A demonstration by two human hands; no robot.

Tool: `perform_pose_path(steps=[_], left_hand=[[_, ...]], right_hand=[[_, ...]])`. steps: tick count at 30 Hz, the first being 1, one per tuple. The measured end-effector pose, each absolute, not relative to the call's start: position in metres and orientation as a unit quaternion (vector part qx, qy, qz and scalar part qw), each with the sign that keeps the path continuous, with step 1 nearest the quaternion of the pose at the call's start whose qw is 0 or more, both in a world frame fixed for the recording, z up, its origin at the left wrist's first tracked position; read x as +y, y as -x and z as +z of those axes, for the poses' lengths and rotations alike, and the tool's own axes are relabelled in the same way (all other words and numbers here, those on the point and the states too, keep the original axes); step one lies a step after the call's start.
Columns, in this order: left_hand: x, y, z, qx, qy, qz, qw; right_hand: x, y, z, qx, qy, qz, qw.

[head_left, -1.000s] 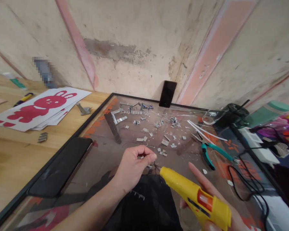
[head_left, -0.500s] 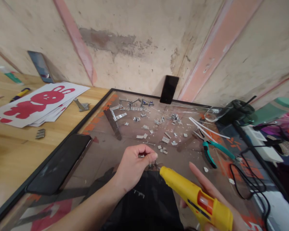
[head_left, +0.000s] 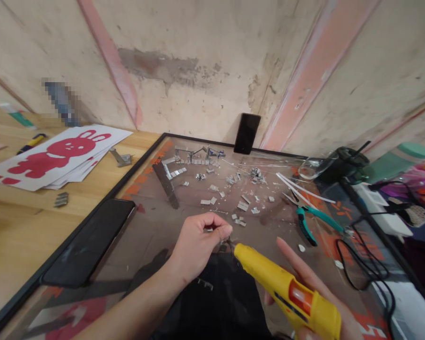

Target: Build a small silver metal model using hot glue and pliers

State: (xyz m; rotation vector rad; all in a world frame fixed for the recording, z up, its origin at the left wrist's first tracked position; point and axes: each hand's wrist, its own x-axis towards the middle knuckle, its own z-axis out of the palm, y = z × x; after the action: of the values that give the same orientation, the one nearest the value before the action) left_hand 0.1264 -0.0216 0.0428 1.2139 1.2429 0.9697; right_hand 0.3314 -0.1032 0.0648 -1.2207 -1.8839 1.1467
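Observation:
My left hand [head_left: 196, 243] is closed in a pinch on a small metal piece, held just above the glass sheet [head_left: 152, 222]. My right hand [head_left: 311, 283] grips a yellow glue gun [head_left: 286, 293], with the index finger stretched out alongside it. The gun's nozzle touches the pinched piece at my left fingertips. Several small metal staple pieces [head_left: 241, 208] lie scattered on the glass beyond my hands.
Teal-handled pliers [head_left: 311, 222] and white sticks [head_left: 301, 189] lie to the right. A black phone [head_left: 88, 243] rests on the glass frame's left edge, another phone [head_left: 247, 133] leans on the wall. Red rabbit sheets [head_left: 56, 156] lie on the wooden table. Black cable [head_left: 364, 264] loops at right.
Almost nothing has moved; both hands keep the same hold, with the glue gun's nozzle staying at the pinched piece. The view has shifted slightly.

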Motion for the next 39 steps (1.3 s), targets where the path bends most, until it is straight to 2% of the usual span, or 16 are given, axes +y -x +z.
perform_pose_path(steps=[3,9,16,39], left_hand=[[-0.0209,-0.1248,0.0427,0.529,-0.518,0.412,0.531],[-0.0215,-0.1247,0.0418,0.533,-0.517,0.407,0.531],[-0.0205,-0.1244,0.0439,0.536,-0.532,0.407,0.514],[-0.0223,-0.1257,0.0421,0.527,-0.518,0.416,0.53]], right_hand=[[-0.1031,-0.3317,0.0654,-0.681,0.454,0.473,0.326],[-0.104,-0.3327,0.0641,-0.688,0.45,0.448,0.35],[-0.1048,-0.3314,0.0634,-0.675,0.435,0.494,0.333],[-0.1075,-0.3345,0.0624,-0.687,0.441,0.465,0.342]])
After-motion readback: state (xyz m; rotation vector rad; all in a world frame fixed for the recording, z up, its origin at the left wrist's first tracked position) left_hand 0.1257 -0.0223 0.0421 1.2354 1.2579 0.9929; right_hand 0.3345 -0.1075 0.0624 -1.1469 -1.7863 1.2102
